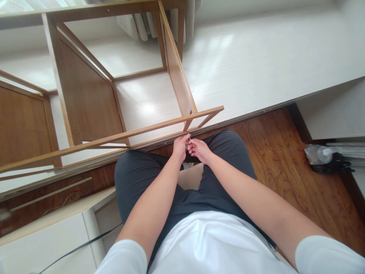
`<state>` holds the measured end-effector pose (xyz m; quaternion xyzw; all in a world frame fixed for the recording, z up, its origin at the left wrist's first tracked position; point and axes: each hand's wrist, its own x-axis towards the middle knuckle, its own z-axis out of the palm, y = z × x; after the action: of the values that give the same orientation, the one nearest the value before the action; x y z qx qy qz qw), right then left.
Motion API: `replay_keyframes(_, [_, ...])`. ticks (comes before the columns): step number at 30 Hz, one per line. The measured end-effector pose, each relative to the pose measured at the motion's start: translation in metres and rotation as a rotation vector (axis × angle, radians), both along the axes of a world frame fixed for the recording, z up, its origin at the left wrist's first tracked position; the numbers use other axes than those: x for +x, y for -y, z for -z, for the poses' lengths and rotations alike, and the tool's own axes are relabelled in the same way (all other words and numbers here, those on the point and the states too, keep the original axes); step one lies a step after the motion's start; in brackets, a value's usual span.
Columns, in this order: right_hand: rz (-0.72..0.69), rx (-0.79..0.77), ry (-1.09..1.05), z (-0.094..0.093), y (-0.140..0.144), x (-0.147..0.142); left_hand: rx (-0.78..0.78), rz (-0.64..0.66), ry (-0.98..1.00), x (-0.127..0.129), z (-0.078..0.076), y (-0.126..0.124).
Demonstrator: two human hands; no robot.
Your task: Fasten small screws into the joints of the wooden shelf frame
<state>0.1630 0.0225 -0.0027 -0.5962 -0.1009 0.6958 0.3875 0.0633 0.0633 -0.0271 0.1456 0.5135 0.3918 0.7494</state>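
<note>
My left hand [179, 147] and my right hand [199, 150] meet between my knees, fingers closed in a pinch. A small thin metal piece [189, 137] shows at the fingertips of my right hand, close against my left fingers. Its exact kind is too small to make out. Whatever my left fingers hold is hidden. Just beyond both hands stands a brown wooden frame [148, 127] with upright panels, like an unfinished shelf or cabinet. Its near rail passes a little above my fingertips, and neither hand visibly touches it.
The frame rests on a white surface [242, 68] with a track along its near edge. A curtain [142, 26] hangs behind. At lower left is a pale cabinet [51, 243] with a black cord [82, 243]. Plastic and black bags [327, 158] lie right on the wooden floor [282, 160].
</note>
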Motion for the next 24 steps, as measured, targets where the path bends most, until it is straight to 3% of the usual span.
replay_keyframes(10, [-0.13, 0.151, 0.333, 0.0036, 0.0032, -0.0046, -0.035, 0.023, -0.025, 0.0, 0.0014, 0.0006])
replay_keyframes(24, [-0.132, 0.15, 0.356, 0.0032, 0.0043, -0.0043, -0.007, 0.041, -0.074, -0.0012, 0.0048, 0.0008])
